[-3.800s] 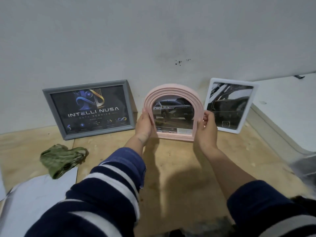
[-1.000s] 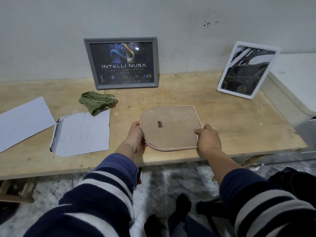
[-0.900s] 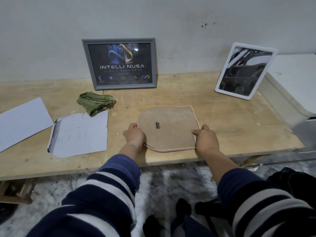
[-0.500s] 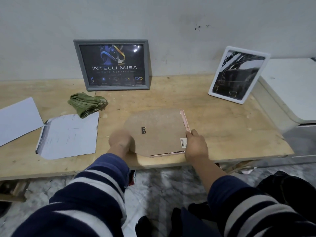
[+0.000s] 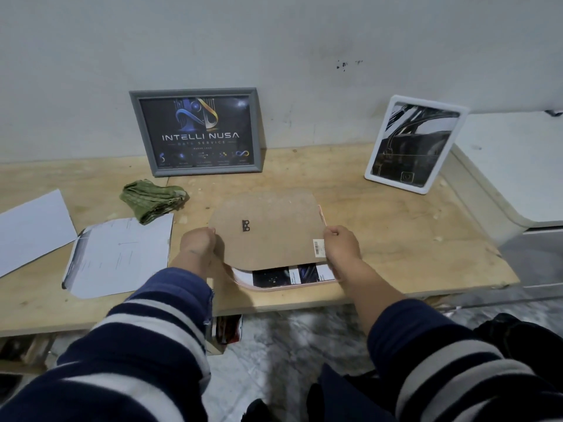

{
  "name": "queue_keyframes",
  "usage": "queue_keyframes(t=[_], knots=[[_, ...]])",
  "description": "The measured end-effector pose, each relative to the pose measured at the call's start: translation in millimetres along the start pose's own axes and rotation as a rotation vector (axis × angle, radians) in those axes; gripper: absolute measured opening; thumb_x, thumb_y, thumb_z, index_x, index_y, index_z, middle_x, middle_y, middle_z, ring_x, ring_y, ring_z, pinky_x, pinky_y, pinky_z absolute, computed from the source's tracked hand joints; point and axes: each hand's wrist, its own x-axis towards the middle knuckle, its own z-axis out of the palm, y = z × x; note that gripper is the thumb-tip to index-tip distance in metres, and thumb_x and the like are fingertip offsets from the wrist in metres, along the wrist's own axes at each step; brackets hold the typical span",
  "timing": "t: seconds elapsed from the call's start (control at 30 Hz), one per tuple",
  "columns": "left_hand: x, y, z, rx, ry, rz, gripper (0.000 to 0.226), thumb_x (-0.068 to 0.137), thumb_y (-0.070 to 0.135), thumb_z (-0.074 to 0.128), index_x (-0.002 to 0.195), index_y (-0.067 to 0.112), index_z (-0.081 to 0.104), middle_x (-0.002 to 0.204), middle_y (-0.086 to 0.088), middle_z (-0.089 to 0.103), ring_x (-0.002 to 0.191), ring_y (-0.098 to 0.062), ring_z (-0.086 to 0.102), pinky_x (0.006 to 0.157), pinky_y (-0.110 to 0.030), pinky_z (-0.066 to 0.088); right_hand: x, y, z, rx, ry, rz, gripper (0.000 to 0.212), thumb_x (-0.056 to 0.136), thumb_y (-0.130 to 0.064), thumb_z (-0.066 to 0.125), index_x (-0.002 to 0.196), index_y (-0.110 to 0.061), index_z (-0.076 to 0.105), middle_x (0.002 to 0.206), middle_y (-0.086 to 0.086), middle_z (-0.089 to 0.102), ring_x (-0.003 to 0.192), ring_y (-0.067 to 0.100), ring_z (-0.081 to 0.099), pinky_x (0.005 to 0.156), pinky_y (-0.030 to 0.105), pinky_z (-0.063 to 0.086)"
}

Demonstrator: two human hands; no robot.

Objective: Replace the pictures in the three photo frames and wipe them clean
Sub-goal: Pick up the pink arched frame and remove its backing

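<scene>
Loose sheets [image 5: 120,258] lie face down at the left of the table [image 5: 396,239], a green cloth [image 5: 152,199] just behind them; grey frame [image 5: 196,132] leans on the wall, untouched. Left hand [image 5: 196,246] — fingers curled round the left edge of the backing board [image 5: 268,229], thumb side up. Board is lifted and tilted off the pink arched frame [image 5: 259,286], which lies face down near the table's front edge with the old picture [image 5: 292,274] showing in the gap. Right hand [image 5: 342,248] pinches the board's right edge beside the barcode sticker. White frame [image 5: 416,144] stands well apart at the far right. Judgement: the step is freeing the backing. Lift it evenly with both hands so it does not bend, set it down clear of the cloth and sheets, then slide the print out flat — the frame overhangs little, but a drag toward the edge could tip it off
</scene>
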Motion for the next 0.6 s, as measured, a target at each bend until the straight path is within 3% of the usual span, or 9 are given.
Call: queue_keyframes(t=[0.07, 0.17, 0.2, 0.27, 0.37, 0.47, 0.6], knots=[[-1.1, 6.5, 6.0, -0.172, -0.035, 0.088, 0.04, 0.098, 0.015, 0.048, 0.134, 0.0, 0.051, 0.138, -0.019, 0.052, 0.122, -0.031, 0.055, 0.07, -0.027, 0.048, 8.6, -4.4, -6.8, 0.25, 0.002, 0.09, 0.026, 0.092, -0.026, 0.044, 0.112, -0.022, 0.06, 0.102, 0.0, 0.066, 0.092, 0.026, 0.065, 0.087, 0.046, 0.054], [-11.0, 20.1, 26.2, -0.155, -0.078, 0.167, 0.03, 0.094, 0.015, 0.054, 0.118, -0.002, 0.062, 0.128, -0.02, 0.06, 0.098, -0.022, 0.057, 0.081, -0.033, 0.048, 14.7, -4.7, -27.2, 0.352, 0.083, 0.147, 0.019, 0.092, -0.011, 0.044, 0.103, -0.023, 0.055, 0.101, 0.003, 0.066, 0.087, 0.024, 0.066, 0.071, 0.038, 0.057], [-16.8, 25.4, 37.3, -0.093, -0.084, 0.211, 0.021, 0.095, 0.012, 0.053, 0.101, -0.001, 0.067, 0.121, -0.02, 0.064, 0.096, -0.022, 0.058, 0.083, -0.032, 0.046, 17.3, -1.3, -36.3, 0.351, 0.118, 0.161, 0.022, 0.094, -0.008, 0.042, 0.107, -0.022, 0.054, 0.103, 0.004, 0.063, 0.087, 0.023, 0.063, 0.062, 0.032, 0.052], [-32.9, 34.2, 61.3, 0.042, -0.07, 0.32, 0.025, 0.096, 0.012, 0.051, 0.077, 0.005, 0.066, 0.106, -0.02, 0.069, 0.096, -0.026, 0.061, 0.083, -0.027, 0.042, 24.8, 13.0, -58.0, 0.338, 0.187, 0.171, 0.03, 0.095, -0.004, 0.04, 0.118, -0.015, 0.055, 0.106, 0.007, 0.058, 0.085, 0.022, 0.055, 0.054, 0.024, 0.041], [-56.6, 41.0, 97.9, 0.225, -0.111, 0.455, 0.023, 0.098, 0.015, 0.047, 0.092, 0.004, 0.067, 0.109, -0.019, 0.068, 0.102, -0.031, 0.061, 0.081, -0.026, 0.04, 31.0, 40.5, -86.6, 0.257, 0.271, 0.208, 0.037, 0.093, 0.002, 0.04, 0.123, -0.011, 0.055, 0.12, 0.011, 0.059, 0.09, 0.023, 0.049, 0.071, 0.025, 0.039], [-76.0, 47.1, 137.5, 0.334, -0.161, 0.519, 0.029, 0.099, 0.015, 0.043, 0.11, 0.0, 0.066, 0.118, -0.018, 0.065, 0.111, -0.034, 0.058, 0.088, -0.03, 0.043, 34.2, 70.7, -112.7, 0.201, 0.346, 0.287, 0.037, 0.093, 0.002, 0.042, 0.125, -0.012, 0.054, 0.125, 0.011, 0.057, 0.105, 0.027, 0.052, 0.079, 0.028, 0.038], [-97.0, 48.6, 186.4, 0.527, -0.242, 0.587, 0.028, 0.095, 0.013, 0.049, 0.111, -0.004, 0.064, 0.116, -0.018, 0.065, 0.109, -0.033, 0.061, 0.087, -0.034, 0.048, 40.4, 104.6, -144.4, 0.092, 0.437, 0.371, 0.038, 0.091, 0.0, 0.045, 0.126, -0.012, 0.054, 0.127, 0.015, 0.055, 0.112, 0.035, 0.053, 0.088, 0.037, 0.045]])
